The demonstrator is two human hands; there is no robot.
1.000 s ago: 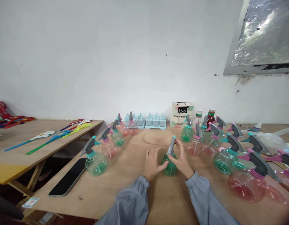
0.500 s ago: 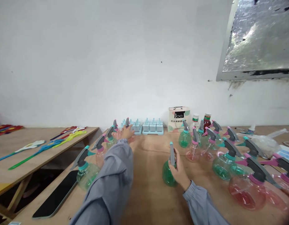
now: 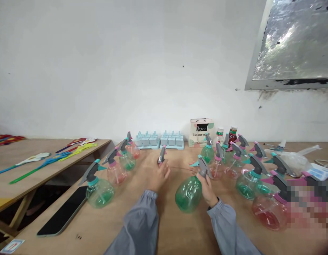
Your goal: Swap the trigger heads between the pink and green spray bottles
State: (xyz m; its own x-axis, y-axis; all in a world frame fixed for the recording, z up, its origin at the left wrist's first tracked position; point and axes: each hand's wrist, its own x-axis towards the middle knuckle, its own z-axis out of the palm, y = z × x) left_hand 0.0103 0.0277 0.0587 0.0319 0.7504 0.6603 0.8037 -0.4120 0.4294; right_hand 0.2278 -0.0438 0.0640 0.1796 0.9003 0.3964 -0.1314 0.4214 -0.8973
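Note:
My left hand (image 3: 159, 176) is closed around a spray bottle with a grey head and pink nozzle (image 3: 162, 154); the hand hides its body. In my right hand (image 3: 207, 187) is a green spray bottle (image 3: 188, 194), gripped by the neck and tilted, with its round base toward the lower left. To the left, a row of green and pink spray bottles stands on the table, with one clear green bottle (image 3: 100, 193) nearest me. More spray bottles cluster at the right, among them a pink bottle (image 3: 270, 212) close to the front.
A black phone (image 3: 63, 211) lies at the left table edge. Light-blue ice-pop moulds (image 3: 171, 141) and a paper bag (image 3: 200, 134) stand by the wall. Beside the bag is a dark red bottle (image 3: 233, 135). Hand-shaped sticks (image 3: 44, 165) lie on another table.
My left hand has come back from the far left row toward the middle, bringing a pink-nozzled spray bottle. The green bottle in my right hand has gone from upright to tilted.

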